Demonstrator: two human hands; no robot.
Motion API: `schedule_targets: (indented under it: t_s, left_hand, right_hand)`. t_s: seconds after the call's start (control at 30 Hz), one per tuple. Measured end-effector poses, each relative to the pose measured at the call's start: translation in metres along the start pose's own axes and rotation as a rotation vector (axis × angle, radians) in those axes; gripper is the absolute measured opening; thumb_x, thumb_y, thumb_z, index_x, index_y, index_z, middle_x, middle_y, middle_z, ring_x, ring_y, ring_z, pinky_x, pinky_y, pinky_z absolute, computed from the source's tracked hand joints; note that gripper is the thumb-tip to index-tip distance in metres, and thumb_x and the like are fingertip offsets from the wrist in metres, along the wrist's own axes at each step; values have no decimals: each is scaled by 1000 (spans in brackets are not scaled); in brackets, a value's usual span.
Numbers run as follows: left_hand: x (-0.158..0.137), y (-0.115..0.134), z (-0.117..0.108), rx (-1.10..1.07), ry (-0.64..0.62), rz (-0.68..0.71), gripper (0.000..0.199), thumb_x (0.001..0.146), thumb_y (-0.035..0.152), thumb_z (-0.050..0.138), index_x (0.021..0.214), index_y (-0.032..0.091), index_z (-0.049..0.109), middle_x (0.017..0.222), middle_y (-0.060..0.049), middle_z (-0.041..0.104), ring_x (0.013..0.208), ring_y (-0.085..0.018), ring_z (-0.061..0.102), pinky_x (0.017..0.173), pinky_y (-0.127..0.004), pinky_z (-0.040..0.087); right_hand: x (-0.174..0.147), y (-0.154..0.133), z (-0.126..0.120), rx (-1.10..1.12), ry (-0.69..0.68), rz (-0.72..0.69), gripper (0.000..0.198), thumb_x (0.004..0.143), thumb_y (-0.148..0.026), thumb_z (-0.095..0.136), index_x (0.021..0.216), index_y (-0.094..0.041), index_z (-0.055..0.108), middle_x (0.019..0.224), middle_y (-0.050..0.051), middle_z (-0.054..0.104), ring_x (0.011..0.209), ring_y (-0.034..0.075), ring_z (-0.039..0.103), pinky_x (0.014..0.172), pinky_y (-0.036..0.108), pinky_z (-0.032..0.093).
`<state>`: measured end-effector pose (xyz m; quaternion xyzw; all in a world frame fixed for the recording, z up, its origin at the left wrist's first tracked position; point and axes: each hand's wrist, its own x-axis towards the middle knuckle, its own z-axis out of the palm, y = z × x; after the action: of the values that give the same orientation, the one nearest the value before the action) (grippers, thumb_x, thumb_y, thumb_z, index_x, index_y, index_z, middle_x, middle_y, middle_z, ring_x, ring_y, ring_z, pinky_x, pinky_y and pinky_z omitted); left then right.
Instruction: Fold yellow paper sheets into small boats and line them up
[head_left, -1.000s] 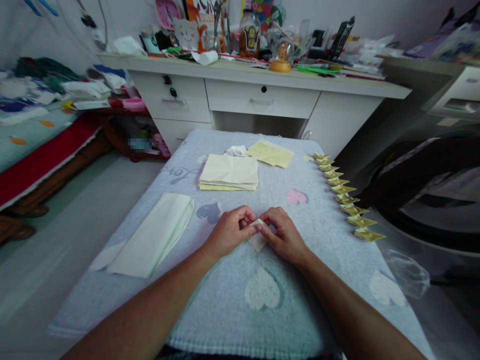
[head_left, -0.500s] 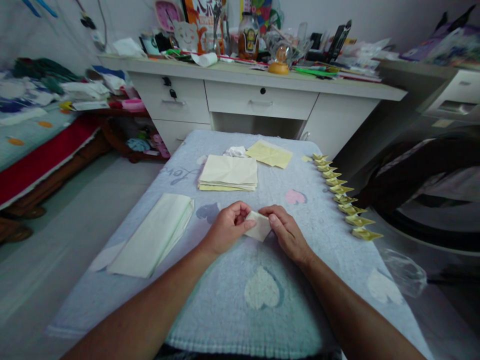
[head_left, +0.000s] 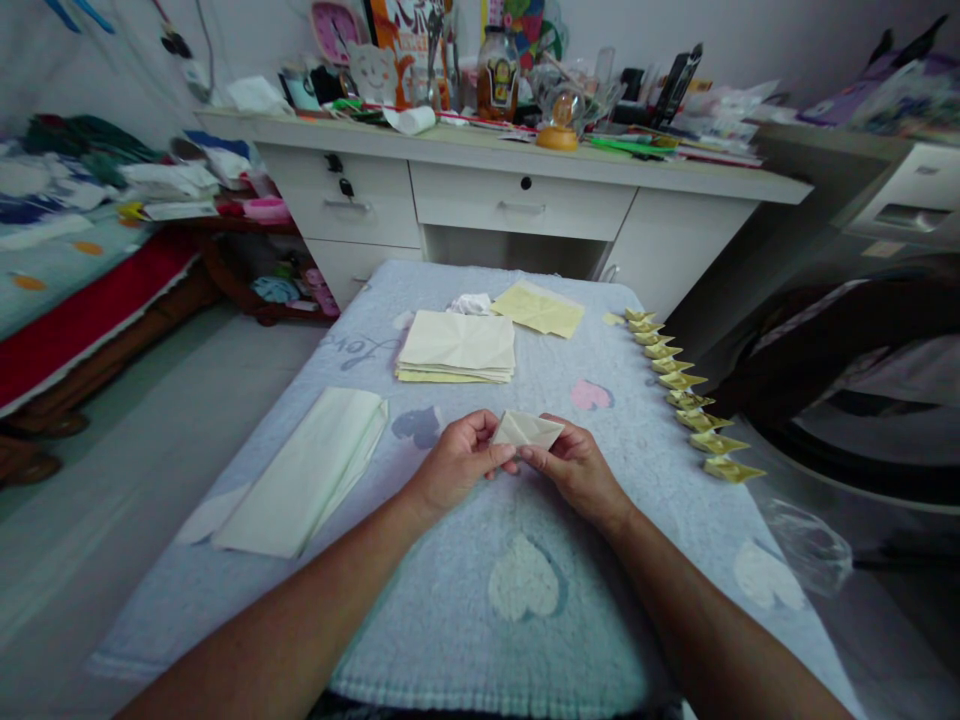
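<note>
Between my two hands is a small folded piece of pale cream paper (head_left: pixel 527 430), with crease lines showing on its upper face. My left hand (head_left: pixel 465 455) pinches its left side, thumb along the lower edge. On the right side my right hand (head_left: pixel 574 465) grips it in the same way, the thumbs almost meeting. Beyond the hands lies a stack of cream and yellow paper sheets (head_left: pixel 456 345). A larger folded pale sheet (head_left: pixel 304 475) rests to the left. Along the right edge runs a row of several folded yellow paper boats (head_left: pixel 690 398).
A blue patterned cloth (head_left: pixel 442 620) covers the table. At its far end are a crumpled white paper (head_left: pixel 471 304) and a creased yellow sheet (head_left: pixel 538 307). A cluttered white desk (head_left: pixel 517 150) stands behind, a washing machine (head_left: pixel 862 400) at right, a bed (head_left: pixel 90 290) at left.
The folded paper has been turned in my hands, now showing a wider, creased face. My right hand has shifted its grip, its thumb moving down to the lower edge.
</note>
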<state>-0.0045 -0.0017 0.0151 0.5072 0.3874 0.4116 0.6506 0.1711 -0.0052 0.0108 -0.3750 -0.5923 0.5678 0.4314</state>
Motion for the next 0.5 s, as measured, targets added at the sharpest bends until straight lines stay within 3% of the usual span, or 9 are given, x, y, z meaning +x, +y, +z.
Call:
schedule_targets:
  t_s: [0.13,0.2,0.33,0.5]
  left_hand:
    - [-2,0,-3,152,77,55,29,75,28,69,98,18,55,66,5,58,52,-8,52,51,-19,37]
    - [-3,3,-5,295,125,137,32,74,24,69,104,19,56,73,3,60,52,-7,50,50,-18,36]
    - [-6,6,-8,619,179,398,11,77,17,64,88,19,64,97,-4,62,73,-11,57,63,-22,45]
    - [-6,2,-9,815,126,492,18,75,3,52,79,20,58,87,-2,63,86,-15,59,79,-27,46]
  right_hand:
    - [-1,-2,-3,-333,99,-176,17,84,-31,62,74,-20,56,72,-1,52,68,14,49,63,27,39]
    - [-1,-2,-4,-553,110,-283,12,85,-22,58,74,-20,58,72,1,52,71,15,50,66,28,39]
    - [0,-1,-6,-862,78,-404,16,78,-7,54,83,-21,61,79,4,57,81,19,49,72,32,38]
    - [1,1,-6,-986,62,-400,28,69,-1,51,88,-20,57,84,5,57,81,21,47,71,32,37]
